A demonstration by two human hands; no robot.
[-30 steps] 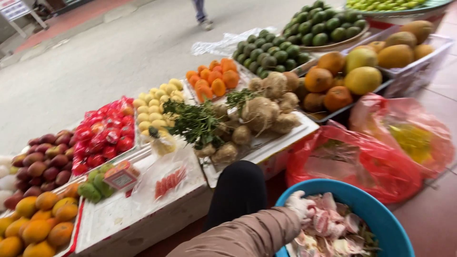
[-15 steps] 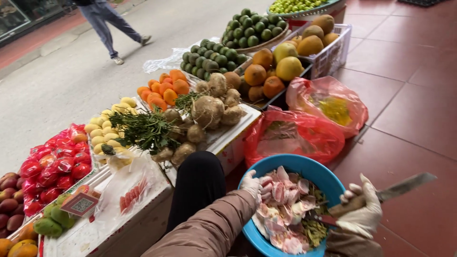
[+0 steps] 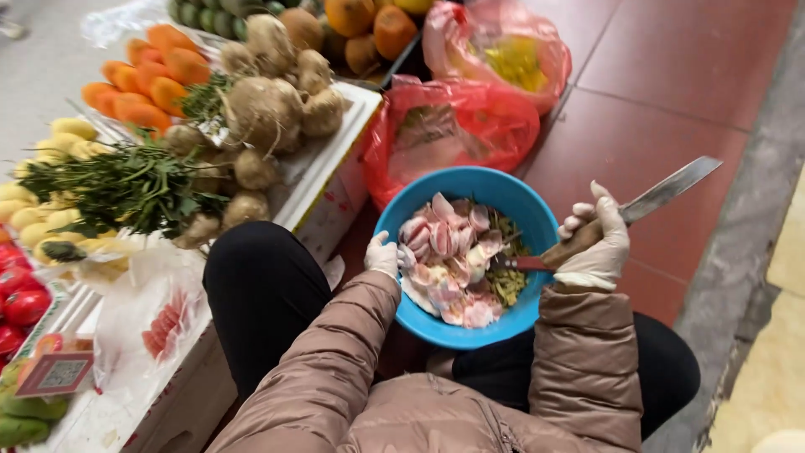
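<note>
Knife (image 3: 646, 205) sits in the right hand (image 3: 594, 247), gloved fingers clenched round the wooden handle, long flat blade angled up and right over the red tiled floor (image 3: 671, 75). Looks stiff, light, sharp-edged; grip belongs on the handle only. Left hand (image 3: 383, 256), also gloved, rests at the rim of the blue bowl (image 3: 402, 310); cannot tell if it grips. Bowl holds pink-white peels (image 3: 444, 252), likely wet and slippery.

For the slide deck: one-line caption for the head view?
Gloved left hand steadies a blue bowl of pink peels; gloved right hand grips a knife, beside a fruit stall.
</note>
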